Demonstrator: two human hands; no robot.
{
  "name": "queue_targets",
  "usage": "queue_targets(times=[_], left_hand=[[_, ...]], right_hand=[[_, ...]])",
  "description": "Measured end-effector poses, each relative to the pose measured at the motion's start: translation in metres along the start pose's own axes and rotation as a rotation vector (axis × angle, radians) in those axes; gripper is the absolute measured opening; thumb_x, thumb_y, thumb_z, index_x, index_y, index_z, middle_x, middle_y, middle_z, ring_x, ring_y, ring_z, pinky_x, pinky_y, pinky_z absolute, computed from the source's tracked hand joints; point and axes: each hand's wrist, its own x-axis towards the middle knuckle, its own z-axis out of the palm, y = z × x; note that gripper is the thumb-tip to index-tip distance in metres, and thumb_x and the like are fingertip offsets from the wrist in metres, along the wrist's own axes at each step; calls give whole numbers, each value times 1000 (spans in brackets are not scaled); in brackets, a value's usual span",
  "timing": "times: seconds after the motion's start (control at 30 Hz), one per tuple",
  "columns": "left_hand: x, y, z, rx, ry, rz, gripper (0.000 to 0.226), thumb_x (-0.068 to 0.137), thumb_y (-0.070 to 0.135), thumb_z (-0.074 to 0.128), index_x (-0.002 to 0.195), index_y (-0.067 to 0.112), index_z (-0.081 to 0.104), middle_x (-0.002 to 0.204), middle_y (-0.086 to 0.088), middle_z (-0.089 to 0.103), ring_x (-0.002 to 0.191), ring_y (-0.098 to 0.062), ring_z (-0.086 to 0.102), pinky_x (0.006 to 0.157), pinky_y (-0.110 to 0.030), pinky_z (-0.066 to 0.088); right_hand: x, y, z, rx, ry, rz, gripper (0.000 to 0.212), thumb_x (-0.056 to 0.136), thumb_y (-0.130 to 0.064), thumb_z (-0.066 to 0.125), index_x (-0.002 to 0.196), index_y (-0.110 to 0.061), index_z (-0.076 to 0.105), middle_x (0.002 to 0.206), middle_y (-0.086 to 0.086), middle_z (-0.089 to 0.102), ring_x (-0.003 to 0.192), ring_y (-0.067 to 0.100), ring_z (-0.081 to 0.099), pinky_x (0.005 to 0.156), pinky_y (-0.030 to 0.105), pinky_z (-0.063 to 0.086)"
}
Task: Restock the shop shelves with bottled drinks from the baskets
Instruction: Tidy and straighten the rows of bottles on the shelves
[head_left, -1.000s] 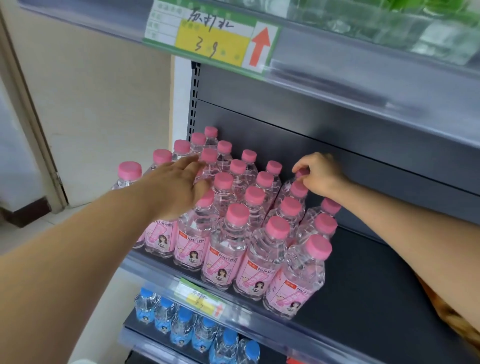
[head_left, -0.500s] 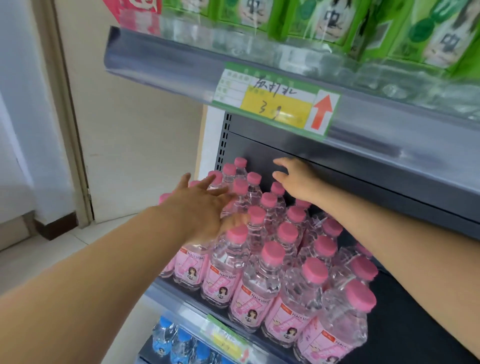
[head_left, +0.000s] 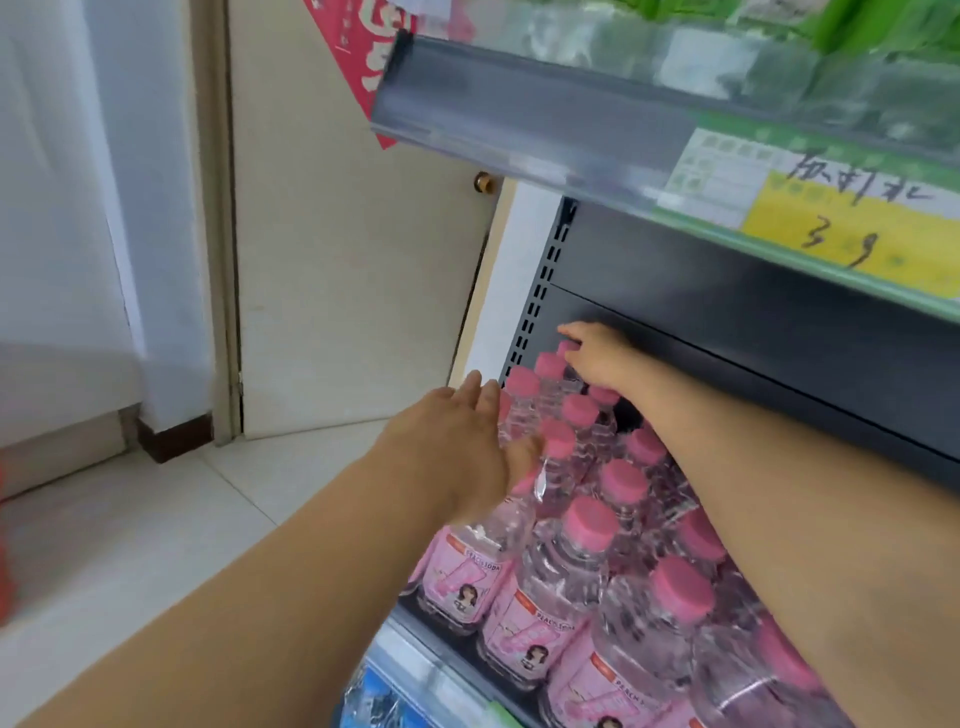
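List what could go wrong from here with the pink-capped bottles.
1. The left hand lies flat against the side of the tightly packed bottles. The front ones stand near the shelf edge, so a hard shove might tip one off.
2. The right hand is at the back row, with its forearm low over the caps. Drawing it back carelessly might topple bottles.

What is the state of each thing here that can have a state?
peach soda bottles, capped, upright, packed together.
left hand, open, flat against the bottles.
right hand, open, touching the rear caps.
door, closed.
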Motion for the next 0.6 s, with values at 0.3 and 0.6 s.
queue_targets(times=[0.3, 0.6], left_hand=[[-1, 3, -3, 116, -8, 7, 67, 99, 47, 2, 149, 3, -5, 158, -13, -4, 147, -21, -4, 118, -33, 6], [-3, 2, -2, -2, -40, -103, 73, 93, 60, 2, 151, 17, -5, 160, -2, -5, 147, -22, 6, 117, -47, 20]], right_hand=[[10, 5, 9, -31, 194, 46, 33, 86, 6, 58, 113, -10, 68, 123, 10, 64, 113, 26, 60, 101, 33, 46], [-19, 6, -19, 13, 457, -17, 35, 92, -4, 50, 124, -14, 61, 123, 11, 64, 113, 28, 58, 89, 29, 46]])
